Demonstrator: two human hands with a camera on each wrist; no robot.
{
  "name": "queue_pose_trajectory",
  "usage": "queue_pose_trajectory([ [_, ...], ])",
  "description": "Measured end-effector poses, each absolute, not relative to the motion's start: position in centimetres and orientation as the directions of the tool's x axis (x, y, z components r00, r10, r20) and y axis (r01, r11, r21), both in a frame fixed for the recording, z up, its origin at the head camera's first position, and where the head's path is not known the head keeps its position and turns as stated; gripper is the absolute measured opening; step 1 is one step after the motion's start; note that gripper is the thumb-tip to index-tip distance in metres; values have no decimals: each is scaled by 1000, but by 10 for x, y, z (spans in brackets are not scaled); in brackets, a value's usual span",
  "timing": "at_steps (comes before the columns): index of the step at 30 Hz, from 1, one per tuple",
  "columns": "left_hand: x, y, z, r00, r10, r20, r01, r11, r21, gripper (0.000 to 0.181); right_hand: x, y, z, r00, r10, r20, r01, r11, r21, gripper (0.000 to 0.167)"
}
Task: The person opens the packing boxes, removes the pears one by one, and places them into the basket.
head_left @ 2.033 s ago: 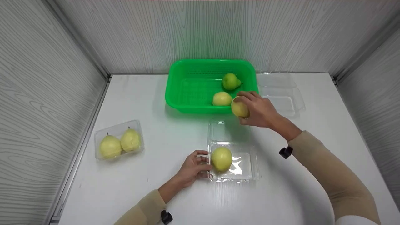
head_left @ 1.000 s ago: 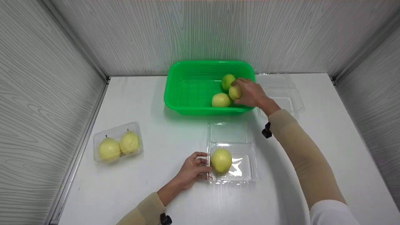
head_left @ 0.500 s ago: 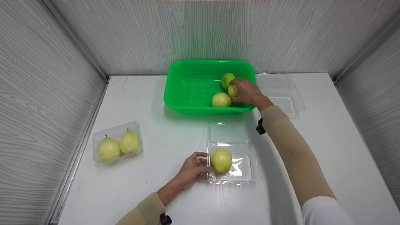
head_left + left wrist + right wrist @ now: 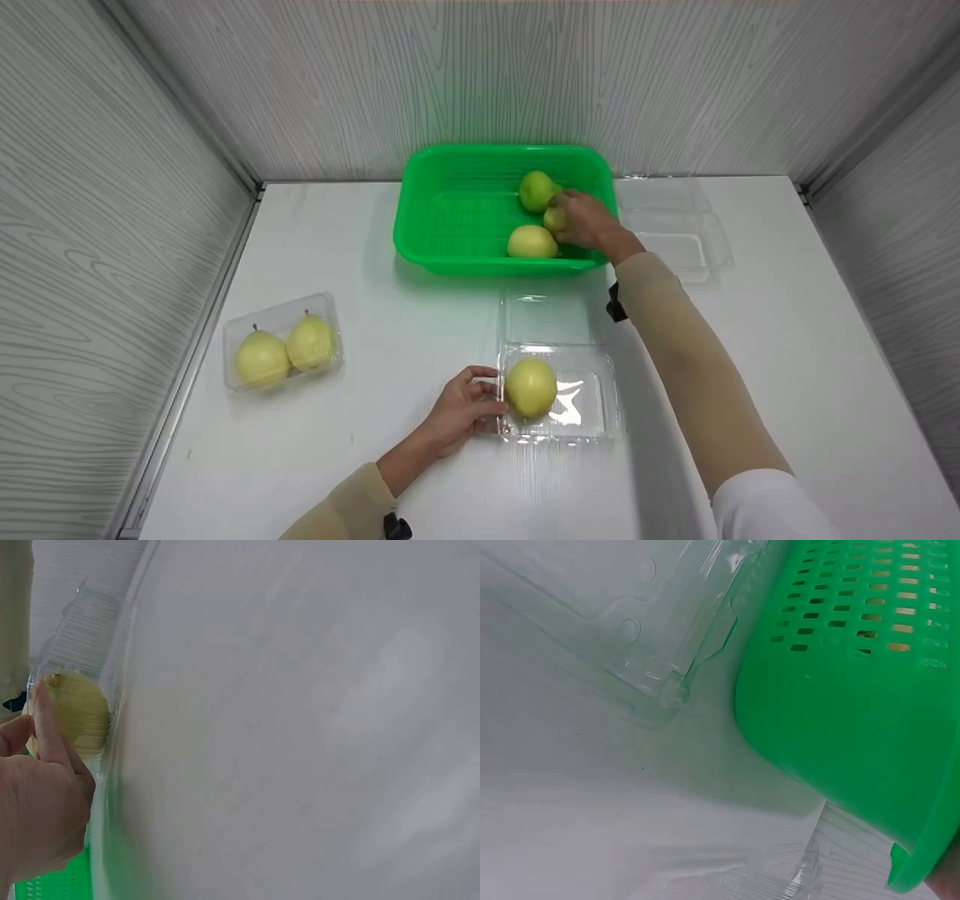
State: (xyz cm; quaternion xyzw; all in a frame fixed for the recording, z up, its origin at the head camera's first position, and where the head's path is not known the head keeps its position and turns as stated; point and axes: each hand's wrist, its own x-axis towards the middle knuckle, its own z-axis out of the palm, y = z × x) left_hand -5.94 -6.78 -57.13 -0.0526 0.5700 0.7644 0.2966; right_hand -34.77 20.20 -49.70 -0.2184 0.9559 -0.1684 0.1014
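The left hand point(image 4: 450, 416) grips the left edge of an open clear container point(image 4: 592, 390), which has one yellow-green pear point(image 4: 531, 387) in its left half. In the left wrist view that hand point(image 4: 49, 799) lies against the wall beside the pear point(image 4: 79, 709). Inside the green basket point(image 4: 457, 265), the right hand point(image 4: 589, 221) holds a pale pear point(image 4: 554, 219), partly covered by its fingers. A greener pear point(image 4: 537, 190) sits behind it and a pale pear point(image 4: 532, 241) in front. The right wrist view shows only a bit of that hand point(image 4: 946, 870) by the basket's rim.
A clear box point(image 4: 321, 300) with two pears stands at the left of the white table point(image 4: 375, 330). Another open clear container point(image 4: 675, 251) lies right of the basket. Wood-patterned walls point(image 4: 337, 82) rise behind and at both sides.
With the pale pear in it, the right hand has gone from above the basket's front right rim down inside. The greener pear has shifted left. The left hand has stayed in place.
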Motion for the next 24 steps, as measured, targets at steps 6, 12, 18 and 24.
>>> queue_pose_trajectory([
  [6, -59, -67, -571, -820, 392, -418, -512, -174, 841, 60, -347, 200, -497, -885, -449, -125, -376, 846, -378, 58],
  [12, -59, -67, -571, -819, 396, -416, -513, -180, 839, 61, -345, 199, -494, -875, -470, -113, -395, 830, -393, 54],
  [18, -59, -67, -571, -820, 398, -410, -510, -186, 840, 61, -340, 205, -481, -873, -483, -68, -425, 820, -383, 53],
  [24, -58, -68, -572, -822, 396, -409, -507, -184, 842, 60, -331, 212, -465, -857, -508, -85, -447, 816, -368, 58],
])
